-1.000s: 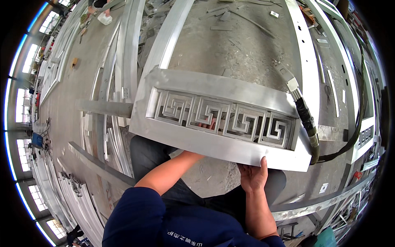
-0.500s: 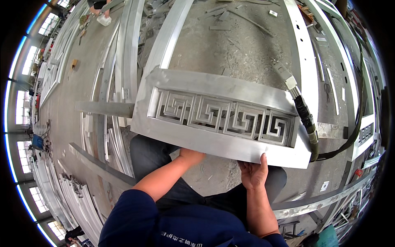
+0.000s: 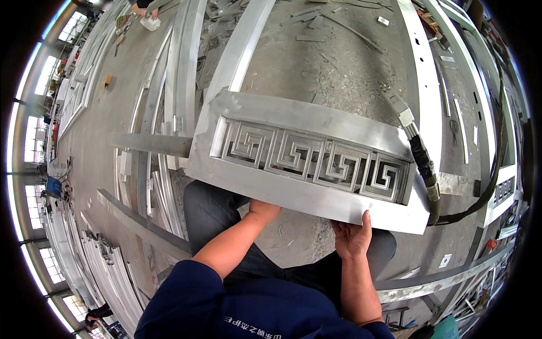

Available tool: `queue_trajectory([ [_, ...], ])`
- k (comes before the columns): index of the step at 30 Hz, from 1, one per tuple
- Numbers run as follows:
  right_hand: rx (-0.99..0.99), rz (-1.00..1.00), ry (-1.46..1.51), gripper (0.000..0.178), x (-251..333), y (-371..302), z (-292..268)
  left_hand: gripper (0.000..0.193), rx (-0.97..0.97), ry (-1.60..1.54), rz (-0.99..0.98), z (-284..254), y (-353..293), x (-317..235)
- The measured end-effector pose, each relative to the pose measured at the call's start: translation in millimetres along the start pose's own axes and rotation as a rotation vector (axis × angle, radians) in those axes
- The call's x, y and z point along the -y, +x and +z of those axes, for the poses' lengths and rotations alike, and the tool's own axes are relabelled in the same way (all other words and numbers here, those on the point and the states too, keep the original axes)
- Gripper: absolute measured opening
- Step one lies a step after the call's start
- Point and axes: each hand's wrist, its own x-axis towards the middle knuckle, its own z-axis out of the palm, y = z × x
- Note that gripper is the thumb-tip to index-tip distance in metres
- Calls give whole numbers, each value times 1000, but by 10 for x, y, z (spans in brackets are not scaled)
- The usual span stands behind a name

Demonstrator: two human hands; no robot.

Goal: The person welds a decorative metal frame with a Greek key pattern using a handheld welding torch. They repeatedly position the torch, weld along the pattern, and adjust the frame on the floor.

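Note:
A silvery metal frame [image 3: 282, 191] with a row of square-spiral fretwork panels [image 3: 293, 153] lies crosswise before me, above my knees. My left hand [image 3: 265, 210] reaches under its near edge left of the middle, and the fingers are hidden beneath the metal. Further right, my right hand [image 3: 354, 237] grips the same near edge, the thumb up against the front face and the fingers curled below. Over the frame's right end runs a black-taped cable [image 3: 422, 164] with a pale, blocky metal head [image 3: 398, 107]; neither hand touches it.
Long metal rails [image 3: 248, 42] extend away beyond the frame, and a beam [image 3: 147, 223] crosses at left. Metal offcuts [image 3: 310, 38] litter the concrete floor. Stacked profiles [image 3: 110, 265] lie at left. At the far upper left, another person's hand [image 3: 154, 14] is by a white container [image 3: 151, 24].
The whole view has shifted slightly, so the frame and surroundings sit a little further right in the picture. Both hands keep their places at the frame's near edge.

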Motion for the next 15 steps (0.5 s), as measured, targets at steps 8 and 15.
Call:
queue_trajectory([
  [8,12,-8,3,69,-3,8,-2,38,-141,85,24,52,22,129],
  [15,-5,-15,-10,70,-27,50,-32,42,-99,50,-46,-17,36,117],
])
